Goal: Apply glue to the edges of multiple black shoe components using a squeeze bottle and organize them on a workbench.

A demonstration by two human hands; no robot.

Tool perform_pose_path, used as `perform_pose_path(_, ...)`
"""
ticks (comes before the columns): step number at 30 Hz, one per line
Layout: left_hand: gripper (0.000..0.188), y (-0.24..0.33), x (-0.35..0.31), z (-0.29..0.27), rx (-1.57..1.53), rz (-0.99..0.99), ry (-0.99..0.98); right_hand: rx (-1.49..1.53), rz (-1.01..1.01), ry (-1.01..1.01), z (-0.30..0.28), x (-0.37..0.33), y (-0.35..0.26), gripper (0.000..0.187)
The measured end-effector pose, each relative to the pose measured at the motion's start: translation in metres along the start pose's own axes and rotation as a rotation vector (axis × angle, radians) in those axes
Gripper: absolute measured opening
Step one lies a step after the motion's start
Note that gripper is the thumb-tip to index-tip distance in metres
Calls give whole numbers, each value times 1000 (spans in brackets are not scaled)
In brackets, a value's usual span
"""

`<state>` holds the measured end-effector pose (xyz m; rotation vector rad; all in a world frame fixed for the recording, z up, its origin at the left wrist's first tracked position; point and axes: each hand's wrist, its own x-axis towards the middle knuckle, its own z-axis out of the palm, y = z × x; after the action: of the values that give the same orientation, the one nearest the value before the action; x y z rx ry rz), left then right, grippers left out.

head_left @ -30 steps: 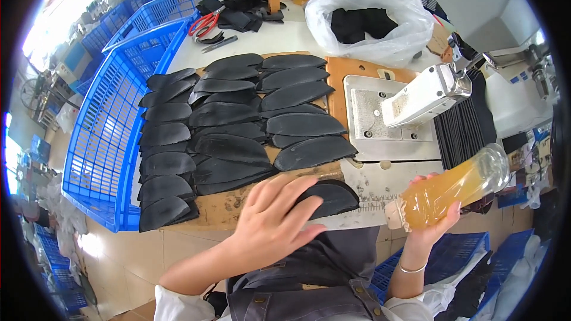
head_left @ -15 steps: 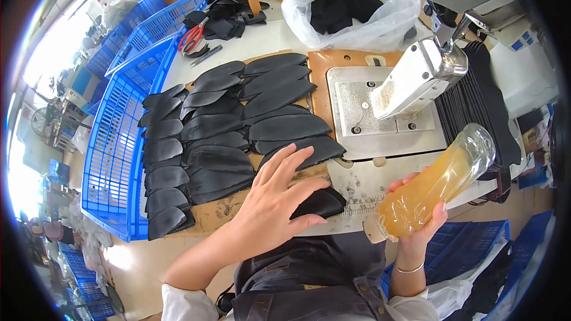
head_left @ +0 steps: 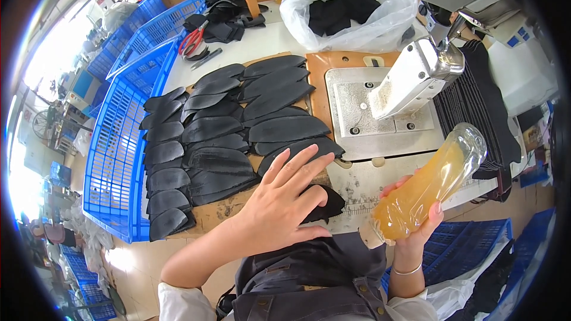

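Cut pieces [head_left: 289,129] are lying in rows on the table [head_left: 262,40], between a crate [head_left: 110,169] at left and a machine [head_left: 410,80] at right. Scissors [head_left: 191,40] and a bag [head_left: 394,15] are sitting behind; the right hand [head_left: 421,230] is holding a bottle [head_left: 425,187] before the machine.

Strong, washed-out daylight comes from the left, beyond my blue basket [head_left: 116,169], where the glare burns out to plain white. Below the basket, 1 hot patch gleams on the floor [head_left: 141,278]. To its right, the worktop [head_left: 262,35] is evenly bright, and my spread left fingers [head_left: 297,163] look crisp. Small highlights catch on the bottle [head_left: 425,193] and the machine's metal arm [head_left: 410,80], both further right of the basket; the black pieces [head_left: 226,163] just beside it give a dull sheen. Left of the basket, the background turns soft and stretched, with bluish fringing. All 4 corners around the basket's scene fall into black, and straight edges bow.
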<state>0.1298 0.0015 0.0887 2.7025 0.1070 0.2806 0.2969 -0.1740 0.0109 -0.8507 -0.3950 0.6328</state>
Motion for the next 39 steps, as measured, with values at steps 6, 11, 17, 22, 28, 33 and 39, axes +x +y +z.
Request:
perform_pose_path(6, 32, 6, -4, 18, -33, -129, 195, 51, 41, -19, 13, -2, 3, 68)
perform_pose_path(11, 25, 6, -13, 26, -82, -235, 353, 81, 87, -8, 15, -7, 5, 71)
perform_pose_path(17, 19, -5, -36, -7, -377, -334, 506, 67, 102, -46, 21, -5, 6, 72)
perform_pose_path(22, 13, -27, -65, -82, -690, -499, 880, 96, 92, 19, 10, -1, 10, 72)
perform_pose_path(28, 13, -87, -22, -145, -19, -441, 999, 152, 72, -8, 5, 7, 9, 70)
perform_pose_path(33, 11, -163, 80, -96, 467, -310, 989, 203, 65, -9, 4, 10, 9, 69)
perform_pose_path(39, 17, -194, 141, -11, 273, -502, 606, 341, 109, -4, -4, 16, 9, 66)
